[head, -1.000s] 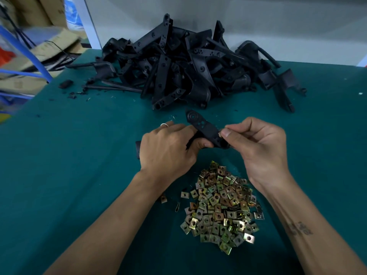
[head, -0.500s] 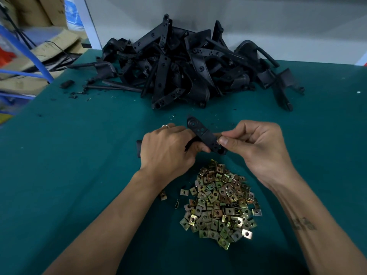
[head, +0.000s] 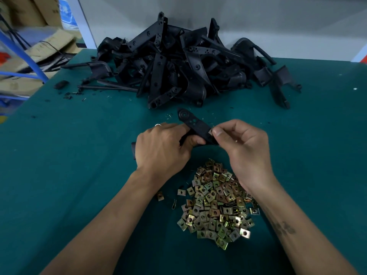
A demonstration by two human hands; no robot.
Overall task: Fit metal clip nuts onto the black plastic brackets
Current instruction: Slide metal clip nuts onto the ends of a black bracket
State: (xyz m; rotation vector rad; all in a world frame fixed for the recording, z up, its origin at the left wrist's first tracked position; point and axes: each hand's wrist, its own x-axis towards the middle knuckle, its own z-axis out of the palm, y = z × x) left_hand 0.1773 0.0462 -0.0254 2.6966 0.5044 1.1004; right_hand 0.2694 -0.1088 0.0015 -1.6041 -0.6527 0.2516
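Observation:
My left hand (head: 161, 148) grips a black plastic bracket (head: 193, 123) over the middle of the green table; its round-holed end points up and away, and its other end shows left of my wrist. My right hand (head: 241, 144) pinches a small metal clip nut (head: 210, 132) between thumb and forefinger, right against the bracket's right edge. A heap of brass-coloured clip nuts (head: 215, 203) lies just below both hands. A big pile of black brackets (head: 178, 62) fills the back of the table.
The table has a teal mat (head: 69, 155). A few stray clip nuts (head: 160, 196) lie left of the heap. Black plastic scraps (head: 61, 84) sit at the far left. Cardboard boxes (head: 37, 54) and blue tubing (head: 25, 56) stand beyond the left edge. A white wall runs behind.
The bracket and both hands have stayed nearly in place. My right thumb and forefinger have shifted slightly up along the bracket's edge, and the clip nut now shows at the fingertips.

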